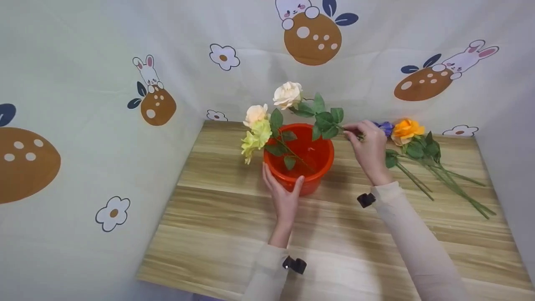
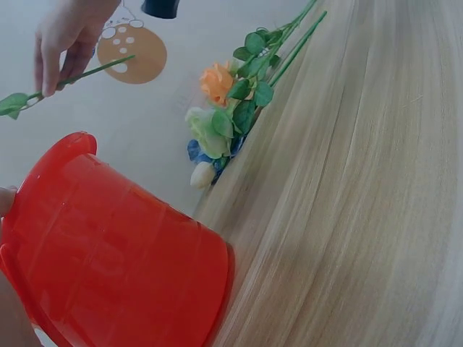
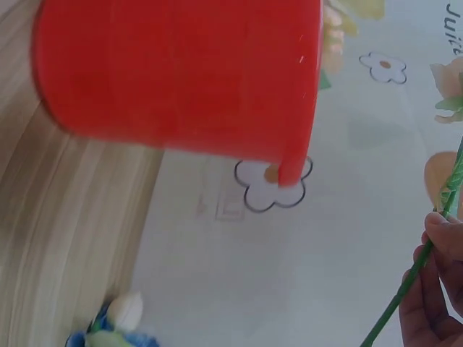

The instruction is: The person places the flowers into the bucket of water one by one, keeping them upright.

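A red bucket [image 1: 299, 184] stands on the wooden table, upright. My left hand [image 1: 283, 196] holds its near side, thumb and fingers spread around the wall below the rim. Over the bucket's right rim, my right hand [image 1: 370, 144] pinches the green stem of a cream rose [image 1: 288, 95] between thumb and fingers. That rose's bloom points left, and its leaves [image 1: 326, 121] hang above the bucket's far rim. Inside the bucket, stems lean left, carrying a peach rose [image 1: 256, 115] and a yellow-green flower [image 1: 256, 136] over the rim. The right wrist view shows the pinched stem [image 3: 405, 285] close up.
On the table's right side lie several flowers, among them an orange rose [image 1: 407, 130] and a blue-purple flower [image 1: 385, 128], their stems [image 1: 457, 188] toward the near right. A white printed cloth [image 1: 250, 37] stands behind the table [image 1: 217, 205].
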Motion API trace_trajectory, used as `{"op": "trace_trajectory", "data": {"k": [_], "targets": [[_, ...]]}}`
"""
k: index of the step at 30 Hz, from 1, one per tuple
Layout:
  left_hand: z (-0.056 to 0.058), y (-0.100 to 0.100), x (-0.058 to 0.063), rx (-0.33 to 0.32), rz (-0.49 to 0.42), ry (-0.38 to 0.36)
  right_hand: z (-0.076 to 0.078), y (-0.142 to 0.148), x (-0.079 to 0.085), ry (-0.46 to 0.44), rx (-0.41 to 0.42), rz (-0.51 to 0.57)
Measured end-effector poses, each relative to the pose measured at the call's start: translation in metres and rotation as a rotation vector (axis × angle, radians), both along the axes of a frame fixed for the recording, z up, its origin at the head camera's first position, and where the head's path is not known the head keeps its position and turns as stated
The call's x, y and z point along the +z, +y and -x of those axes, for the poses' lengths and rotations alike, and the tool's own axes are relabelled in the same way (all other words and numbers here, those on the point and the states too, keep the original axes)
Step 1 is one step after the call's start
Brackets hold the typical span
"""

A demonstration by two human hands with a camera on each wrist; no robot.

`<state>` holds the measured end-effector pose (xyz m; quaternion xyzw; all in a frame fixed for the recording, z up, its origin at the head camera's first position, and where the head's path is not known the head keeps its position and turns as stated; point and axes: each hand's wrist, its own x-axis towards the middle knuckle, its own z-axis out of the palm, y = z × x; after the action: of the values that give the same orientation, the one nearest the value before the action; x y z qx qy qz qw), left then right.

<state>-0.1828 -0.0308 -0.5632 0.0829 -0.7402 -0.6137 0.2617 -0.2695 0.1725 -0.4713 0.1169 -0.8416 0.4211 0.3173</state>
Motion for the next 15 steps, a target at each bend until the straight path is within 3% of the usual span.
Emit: {"op": "trace_trajectory", "data": {"k": [15], "targets": [[-0.002, -0.001, 0.001, 0.004, 0.033, -0.036, -0.001, -0.056, 0.018, 0.025, 0.161, 0.069]]}}
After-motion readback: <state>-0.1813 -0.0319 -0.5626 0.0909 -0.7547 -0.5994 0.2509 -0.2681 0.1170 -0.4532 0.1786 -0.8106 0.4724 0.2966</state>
